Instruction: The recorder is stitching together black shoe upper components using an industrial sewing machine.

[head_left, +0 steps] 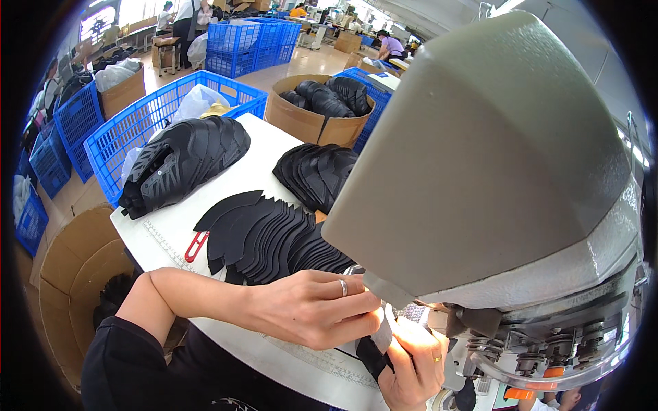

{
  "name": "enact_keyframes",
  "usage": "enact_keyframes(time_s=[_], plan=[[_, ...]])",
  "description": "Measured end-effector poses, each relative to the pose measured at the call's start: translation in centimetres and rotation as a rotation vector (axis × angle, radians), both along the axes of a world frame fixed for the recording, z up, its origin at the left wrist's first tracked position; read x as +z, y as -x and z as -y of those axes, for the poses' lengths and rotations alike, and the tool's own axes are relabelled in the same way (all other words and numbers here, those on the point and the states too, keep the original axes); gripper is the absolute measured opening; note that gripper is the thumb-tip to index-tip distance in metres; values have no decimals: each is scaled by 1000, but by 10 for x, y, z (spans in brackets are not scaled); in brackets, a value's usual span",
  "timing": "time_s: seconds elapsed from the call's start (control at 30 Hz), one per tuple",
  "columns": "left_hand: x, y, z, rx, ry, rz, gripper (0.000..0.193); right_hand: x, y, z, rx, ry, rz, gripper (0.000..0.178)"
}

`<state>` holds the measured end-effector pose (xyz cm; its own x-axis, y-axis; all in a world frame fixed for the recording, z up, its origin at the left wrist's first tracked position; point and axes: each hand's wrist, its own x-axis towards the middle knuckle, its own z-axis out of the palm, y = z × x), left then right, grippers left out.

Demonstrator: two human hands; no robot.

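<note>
At sewing machine (473,164), left hand (325,308) curled, right hand (415,363) holding dark piece (370,357)

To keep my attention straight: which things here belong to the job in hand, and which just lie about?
Likely in the job: dark piece at the left hand and right hand; grey sewing machine; fanned black pieces.

Apparently just lying about: red tool; far blue crates; round cardboard box.

The person beside the machine wears a loose black short sleeve (127,363) on the left arm, a silver-toned ring (343,288) on the left hand (322,312) and a gold-toned ring (437,359) on the right hand (413,363).
</note>
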<state>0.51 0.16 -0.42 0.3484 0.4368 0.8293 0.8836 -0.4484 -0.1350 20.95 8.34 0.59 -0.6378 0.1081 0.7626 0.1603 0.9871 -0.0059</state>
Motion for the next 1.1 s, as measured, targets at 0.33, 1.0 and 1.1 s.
enact_keyframes(time_s=[0.33, 1.0, 1.1], plan=[[-1, 4, -3, -11, -20, 10, 24, -28, -3, -2, 2, 167, 3, 33], [8, 7, -1, -22, -4, 18, 26, -23, 16, 12, 34, 142, -104, 24], [7, 7, 1, -21, 0, 9, 27, -21, 15, 19, -11, 165, -75, 23]])
